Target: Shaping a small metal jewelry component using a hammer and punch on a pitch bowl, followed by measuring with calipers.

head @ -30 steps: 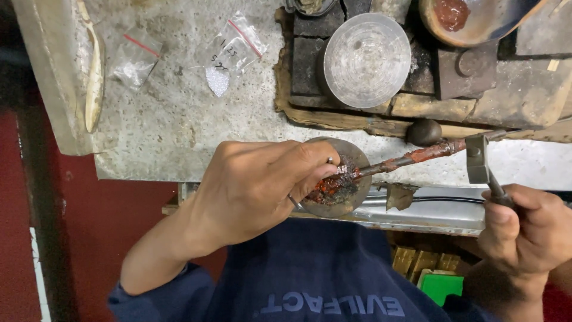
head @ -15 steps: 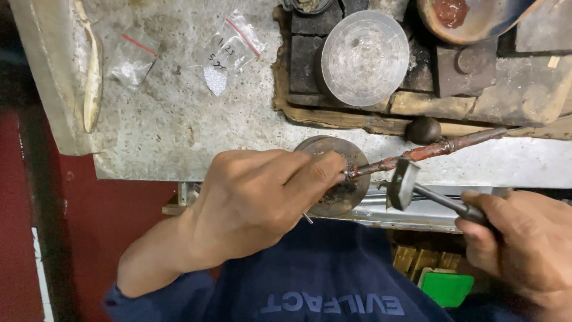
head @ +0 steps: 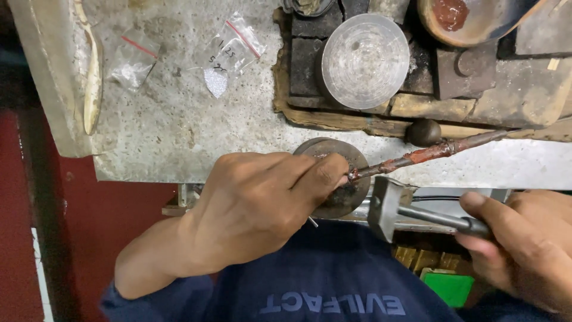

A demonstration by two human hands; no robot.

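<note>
Two hands at the counter (head: 179, 149) edge: my left hand (head: 256, 209) stays pinched on a thin metal pin against the round dark metal disc (head: 339, 179); rightward, my right hand (head: 524, 244), clamped on the small steel hammer (head: 393, 206), has swung its head nearer the rust-red rod (head: 429, 155).

We see a worktop (head: 179, 137) of rough, speckled grey stone or concrete, matt and pitted. The small hammer (head: 411, 211) has a dull grey metal head and a dark metal shaft. The round block (head: 342, 179) looks like worn, dark metal. The long stick (head: 429, 154) is rusty-looking, coated in cracked red-brown. The bags (head: 229, 50) are clear glossy plastic. The round dish (head: 364, 59) is brushed, scratched metal.
</note>
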